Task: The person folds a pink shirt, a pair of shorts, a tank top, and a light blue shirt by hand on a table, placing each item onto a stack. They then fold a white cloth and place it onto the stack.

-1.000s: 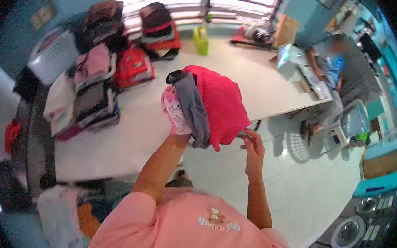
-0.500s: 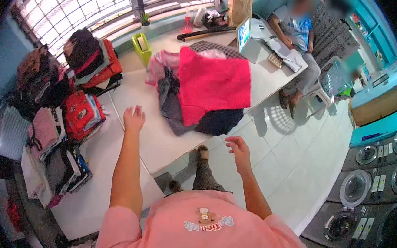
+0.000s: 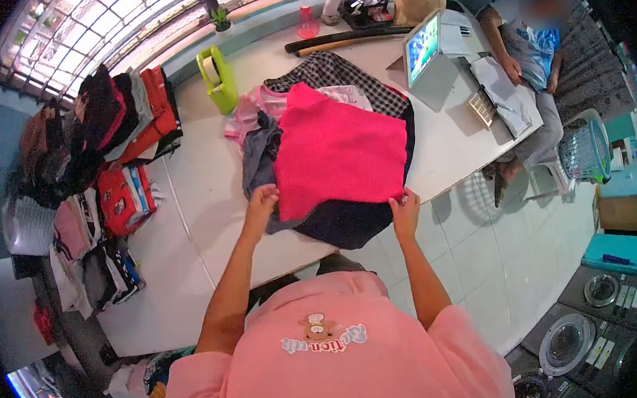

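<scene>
A bright pink shirt (image 3: 341, 148) lies spread on top of a loose heap of clothes on the white table. My left hand (image 3: 261, 206) is at its lower left edge, fingers closed on the cloth there. At the lower right corner, my right hand (image 3: 406, 213) pinches the same shirt. Beneath it a dark garment (image 3: 354, 222) shows along the near side, and a grey garment (image 3: 258, 162) pokes out at the left. A black-and-white checked cloth (image 3: 335, 74) and a light pink garment (image 3: 248, 111) stick out at the far side.
Folded clothes (image 3: 127, 195) stand in several stacks on the left. A green tape dispenser (image 3: 217, 83), a tablet (image 3: 424, 48) and a calendar (image 3: 482, 108) are on the table (image 3: 209, 230). A person (image 3: 535, 47) sits at the right, near a laundry basket (image 3: 584, 148). Front-loading washers (image 3: 567, 342) stand lower right.
Both hands have moved from apart over the near table side and floor onto the pink shirt's near edge, closing on it. My view has shifted, and I stand nearer the heap.
</scene>
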Available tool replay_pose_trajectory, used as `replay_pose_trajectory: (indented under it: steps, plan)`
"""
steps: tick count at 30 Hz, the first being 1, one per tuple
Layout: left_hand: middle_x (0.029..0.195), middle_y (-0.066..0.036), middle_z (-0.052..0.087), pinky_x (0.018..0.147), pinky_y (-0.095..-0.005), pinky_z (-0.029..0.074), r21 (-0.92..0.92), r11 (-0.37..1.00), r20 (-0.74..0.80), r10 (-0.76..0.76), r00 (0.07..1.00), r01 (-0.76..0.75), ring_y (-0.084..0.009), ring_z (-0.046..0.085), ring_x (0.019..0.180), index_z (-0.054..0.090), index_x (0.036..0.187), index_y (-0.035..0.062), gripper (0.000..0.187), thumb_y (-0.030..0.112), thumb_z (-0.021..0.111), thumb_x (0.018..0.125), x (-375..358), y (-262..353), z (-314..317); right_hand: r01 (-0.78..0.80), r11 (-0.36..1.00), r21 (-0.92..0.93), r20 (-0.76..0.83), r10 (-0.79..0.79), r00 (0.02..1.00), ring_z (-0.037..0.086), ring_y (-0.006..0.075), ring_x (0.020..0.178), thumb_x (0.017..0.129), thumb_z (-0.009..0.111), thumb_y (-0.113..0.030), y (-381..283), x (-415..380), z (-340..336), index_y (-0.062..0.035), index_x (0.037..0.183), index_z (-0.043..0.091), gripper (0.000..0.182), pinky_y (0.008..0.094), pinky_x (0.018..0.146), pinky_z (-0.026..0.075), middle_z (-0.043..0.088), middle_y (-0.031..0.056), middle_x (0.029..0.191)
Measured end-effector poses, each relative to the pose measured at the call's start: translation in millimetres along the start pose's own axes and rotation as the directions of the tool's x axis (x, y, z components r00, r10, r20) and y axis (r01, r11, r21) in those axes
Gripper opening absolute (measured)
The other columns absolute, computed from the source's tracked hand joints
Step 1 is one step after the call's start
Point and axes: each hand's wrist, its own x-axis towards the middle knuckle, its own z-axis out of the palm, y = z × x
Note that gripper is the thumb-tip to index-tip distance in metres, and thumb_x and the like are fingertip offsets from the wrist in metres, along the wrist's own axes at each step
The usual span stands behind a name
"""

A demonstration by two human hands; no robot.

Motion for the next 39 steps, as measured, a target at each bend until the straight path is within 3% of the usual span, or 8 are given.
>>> replay_pose_trajectory:
  steps: [4,7,14,18,23,33,35,39]
  plan:
    - [0.098,-0.014,0.051,0.082,-0.0355,0.040,0.600,0.689,0.144,0.406,0.902,-0.406,-0.0291,0.050,0.094,0.052,0.096,0.0041,0.026,0.007,0.056,0.071,4.6,-7.8,24.6,-0.179,0.969,0.170,-0.033,0.187,0.982,0.050,0.0261,0.084,0.069,0.065,-0.009,12.6,6.4,8.0,-0.0017,0.093,0.052,0.028,0.0351,0.071,0.043,0.051,0.0132,0.089]
    - [0.100,-0.013,0.050,0.083,-0.0371,0.040,0.652,0.529,0.253,0.525,0.813,-0.544,-0.0303,0.048,0.096,0.052,0.097,0.0050,0.029,0.006,0.056,0.069,-5.1,2.7,38.0,-0.233,0.966,0.115,0.069,0.226,0.972,0.051,0.0245,0.078,0.068,0.065,-0.008,27.8,2.9,5.9,-0.0022,0.086,0.054,0.021,0.0341,0.067,0.042,0.053,0.0108,0.083]
    - [0.104,-0.015,0.049,0.085,-0.0388,0.038,0.472,0.575,0.358,0.568,0.741,-0.669,-0.0319,0.047,0.098,0.046,0.108,0.0052,0.043,0.009,0.059,0.067,-11.5,40.6,76.8,0.194,0.981,0.019,-0.041,-0.193,0.980,0.051,0.0215,0.070,0.070,0.062,-0.006,-61.5,24.8,-18.4,-0.0028,0.081,0.054,0.014,0.0317,0.065,0.042,0.054,0.0091,0.076]
    - [0.109,-0.016,0.046,0.090,-0.0373,0.036,0.432,0.435,0.375,0.710,0.596,-0.790,-0.0310,0.044,0.103,0.039,0.117,0.0051,0.056,0.013,0.063,0.067,-4.1,102.5,92.9,0.223,0.918,0.328,0.107,-0.271,0.957,0.050,0.0161,0.068,0.075,0.059,-0.006,-159.6,32.1,-7.6,-0.0029,0.082,0.051,0.012,0.0278,0.063,0.041,0.053,0.0073,0.078]
    - [0.097,-0.016,0.049,0.074,-0.0344,0.044,0.177,0.667,0.300,0.664,0.685,-0.724,-0.0304,0.052,0.089,0.041,0.116,0.0074,0.050,0.003,0.058,0.069,5.7,145.4,72.9,0.266,0.812,0.519,0.084,-0.358,0.930,0.052,0.0176,0.073,0.077,0.054,-0.001,-218.3,35.5,8.4,-0.0019,0.087,0.051,0.010,0.0274,0.068,0.042,0.054,0.0080,0.082]
    - [0.090,-0.013,0.052,0.073,-0.0332,0.045,0.357,0.554,0.090,0.781,0.618,-0.752,-0.0295,0.054,0.084,0.054,0.091,0.0036,0.018,0.001,0.054,0.073,-25.3,211.8,25.0,0.418,0.690,0.591,-0.012,-0.511,0.860,0.048,0.0206,0.090,0.076,0.056,-0.006,-238.1,29.2,43.8,0.0000,0.106,0.042,0.034,0.0299,0.078,0.039,0.048,0.0131,0.098]
    - [0.088,-0.013,0.052,0.074,-0.0335,0.045,0.409,0.415,0.137,0.852,0.505,-0.813,-0.0287,0.054,0.084,0.054,0.089,0.0030,0.015,0.001,0.054,0.073,-30.5,229.5,19.6,0.427,0.679,0.597,-0.007,-0.528,0.849,0.049,0.0269,0.089,0.072,0.058,-0.006,-219.8,37.0,64.4,-0.0004,0.106,0.043,0.038,0.0333,0.077,0.040,0.050,0.0151,0.097]
    - [0.083,-0.012,0.052,0.072,-0.0325,0.044,0.366,0.372,0.198,0.864,0.462,-0.853,-0.0270,0.054,0.083,0.052,0.082,0.0020,0.008,0.000,0.051,0.074,-36.7,262.4,-9.9,0.776,0.594,0.213,0.192,-0.804,0.562,0.046,0.0377,0.094,0.064,0.060,-0.005,-220.5,51.7,69.1,-0.0020,0.101,0.049,0.039,0.0426,0.077,0.038,0.051,0.0188,0.099]
